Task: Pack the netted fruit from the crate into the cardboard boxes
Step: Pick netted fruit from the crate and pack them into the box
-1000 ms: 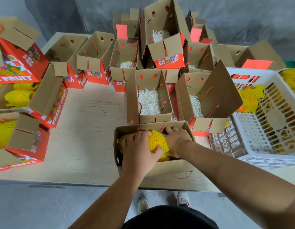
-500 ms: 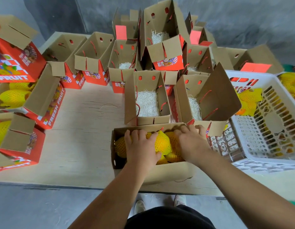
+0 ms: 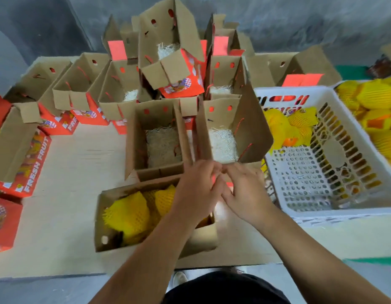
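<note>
Your white crate (image 3: 321, 178) sits at the right, its far side cut off, a few netted fruit (image 3: 286, 128) left inside. The near cardboard box (image 3: 115, 233) holds more yellow netted fruit, partly hidden under your left hand (image 3: 196, 189). It meets your right hand (image 3: 245, 191) over the box's right end; blur hides whether the fingers grip anything.
</note>
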The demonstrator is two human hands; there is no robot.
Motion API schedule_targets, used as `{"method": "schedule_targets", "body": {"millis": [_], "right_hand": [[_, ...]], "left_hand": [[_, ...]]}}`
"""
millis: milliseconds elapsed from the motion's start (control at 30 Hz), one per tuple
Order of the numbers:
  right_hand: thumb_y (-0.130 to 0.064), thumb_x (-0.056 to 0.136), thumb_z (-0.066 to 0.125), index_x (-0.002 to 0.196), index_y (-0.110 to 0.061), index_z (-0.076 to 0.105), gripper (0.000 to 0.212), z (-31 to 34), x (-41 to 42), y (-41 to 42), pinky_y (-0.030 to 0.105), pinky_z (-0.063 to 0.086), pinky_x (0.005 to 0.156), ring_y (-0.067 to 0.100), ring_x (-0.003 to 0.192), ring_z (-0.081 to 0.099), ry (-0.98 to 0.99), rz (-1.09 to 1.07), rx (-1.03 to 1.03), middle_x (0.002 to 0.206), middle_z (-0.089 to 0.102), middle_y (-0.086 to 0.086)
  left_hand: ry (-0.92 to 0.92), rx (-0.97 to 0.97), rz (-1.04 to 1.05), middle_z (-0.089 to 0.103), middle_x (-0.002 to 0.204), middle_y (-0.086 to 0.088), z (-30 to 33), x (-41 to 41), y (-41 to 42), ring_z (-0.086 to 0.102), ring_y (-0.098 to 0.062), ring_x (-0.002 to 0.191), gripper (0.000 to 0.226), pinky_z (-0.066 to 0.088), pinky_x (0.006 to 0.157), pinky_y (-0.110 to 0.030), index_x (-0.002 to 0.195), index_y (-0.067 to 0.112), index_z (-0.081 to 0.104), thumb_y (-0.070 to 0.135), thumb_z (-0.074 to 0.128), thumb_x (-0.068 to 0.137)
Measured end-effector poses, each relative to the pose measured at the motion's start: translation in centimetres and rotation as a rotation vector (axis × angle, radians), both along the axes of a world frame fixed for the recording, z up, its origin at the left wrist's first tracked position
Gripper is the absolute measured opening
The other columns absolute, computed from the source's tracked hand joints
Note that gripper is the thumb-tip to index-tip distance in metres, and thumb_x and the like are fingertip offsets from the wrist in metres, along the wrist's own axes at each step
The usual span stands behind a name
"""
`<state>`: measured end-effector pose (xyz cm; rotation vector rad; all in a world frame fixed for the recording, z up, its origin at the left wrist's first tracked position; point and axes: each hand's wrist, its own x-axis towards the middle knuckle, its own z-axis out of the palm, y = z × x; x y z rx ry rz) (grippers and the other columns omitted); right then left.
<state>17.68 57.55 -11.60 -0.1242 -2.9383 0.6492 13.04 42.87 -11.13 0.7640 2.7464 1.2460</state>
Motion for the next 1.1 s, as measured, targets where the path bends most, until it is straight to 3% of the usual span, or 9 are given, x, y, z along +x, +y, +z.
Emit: {"method": "schedule_targets", "body": {"millis": [233, 400, 467, 600, 733, 800, 900, 967, 1100], "right_hand": [[-0.028, 0.099, 0.052, 0.117, -0.017, 0.068, 0.027, 0.2, -0.2, 13.7, 0.047, 0.047, 0.090, 0.031, 0.104, 0.061, 0.019, -0.170, -0.163, 0.108, 0.067, 0.005], [-0.006, 0.097, 0.054, 0.120, -0.009, 0.068, 0.028, -1.9, -2.4, 22.2, 0.041, 0.051, 0.086, 0.029, 0.103, 0.063, -0.042, -0.148, -0.264, 0.115, 0.067, 0.011], [-0.006, 0.098, 0.054, 0.128, -0.010, 0.065, 0.032, -3.3, -4.2, 24.4, 0.039, 0.053, 0.083, 0.028, 0.104, 0.065, -0.033, -0.139, -0.293, 0.122, 0.066, 0.012], [-0.020, 0.099, 0.059, 0.152, -0.017, 0.037, 0.058, -7.7, -9.5, 28.4, 0.049, 0.048, 0.101, 0.036, 0.130, 0.049, -0.372, -0.192, -0.137, 0.151, 0.041, 0.012], [-0.019, 0.095, 0.064, 0.161, -0.018, 0.005, 0.088, -12.0, -13.3, 32.1, 0.050, 0.040, 0.107, 0.041, 0.136, 0.036, -0.539, -0.225, 0.087, 0.162, 0.017, 0.007], [-0.014, 0.088, 0.067, 0.159, -0.020, 0.010, 0.091, -14.0, -13.6, 33.2, 0.045, 0.041, 0.104, 0.037, 0.131, 0.038, -0.499, -0.259, 0.232, 0.154, 0.024, 0.011], [-0.019, 0.090, 0.065, 0.145, -0.021, 0.032, 0.065, -15.5, -14.0, 33.9, 0.042, 0.042, 0.098, 0.034, 0.123, 0.043, -0.374, -0.300, 0.395, 0.139, 0.039, 0.012], [-0.024, 0.093, 0.062, 0.140, -0.021, 0.037, 0.053, -15.5, -14.2, 34.0, 0.042, 0.040, 0.099, 0.032, 0.123, 0.043, -0.351, -0.282, 0.412, 0.137, 0.041, 0.009], [-0.047, 0.087, 0.067, 0.135, -0.021, 0.038, 0.062, -13.8, -13.2, 33.9, 0.044, 0.035, 0.101, 0.032, 0.122, 0.040, -0.351, -0.338, 0.325, 0.135, 0.043, 0.008]], "left_hand": [[-0.071, 0.160, -0.133, 0.056, 0.106, 0.003, -1.4, -1.4, 15.0, 0.057, -0.008, 0.098, 0.018, 0.044, 0.084, -0.028, 0.114, 0.022, 0.061, 0.030, 0.053, 0.100], [0.345, -0.261, -0.204, 0.060, 0.104, -0.003, -3.0, -4.1, 20.6, 0.060, -0.027, 0.098, 0.028, 0.041, 0.086, -0.039, 0.119, 0.018, 0.070, 0.020, 0.061, 0.093], [0.467, -0.301, -0.285, 0.063, 0.111, -0.002, -3.2, -3.5, 21.5, 0.060, -0.026, 0.103, 0.032, 0.044, 0.089, -0.040, 0.119, 0.017, 0.069, 0.016, 0.061, 0.088], [0.373, -0.413, -0.664, 0.071, 0.115, 0.007, -3.5, -2.6, 23.0, 0.064, -0.014, 0.108, 0.032, 0.052, 0.097, -0.032, 0.126, 0.024, 0.067, 0.026, 0.058, 0.095], [0.145, -0.396, -0.352, 0.069, 0.118, 0.013, -3.2, -3.9, 23.3, 0.061, -0.009, 0.109, 0.035, 0.050, 0.096, -0.033, 0.131, 0.030, 0.063, 0.033, 0.054, 0.098], [0.165, -0.533, -0.319, 0.066, 0.116, 0.013, -3.6, -3.9, 23.7, 0.058, -0.013, 0.111, 0.035, 0.044, 0.101, -0.033, 0.128, 0.032, 0.062, 0.037, 0.049, 0.096], [0.164, -0.699, -0.327, 0.064, 0.117, 0.013, -4.1, -3.9, 24.0, 0.054, -0.014, 0.115, 0.035, 0.038, 0.106, -0.033, 0.124, 0.033, 0.060, 0.041, 0.041, 0.095], [0.172, -0.731, -0.331, 0.063, 0.115, 0.013, -4.2, -4.0, 24.1, 0.053, -0.015, 0.113, 0.034, 0.036, 0.106, -0.032, 0.120, 0.033, 0.061, 0.043, 0.039, 0.095], [0.192, -0.763, -0.330, 0.064, 0.118, 0.013, -4.0, -3.9, 24.1, 0.052, -0.015, 0.115, 0.038, 0.035, 0.104, -0.031, 0.126, 0.033, 0.059, 0.045, 0.038, 0.096]]}}
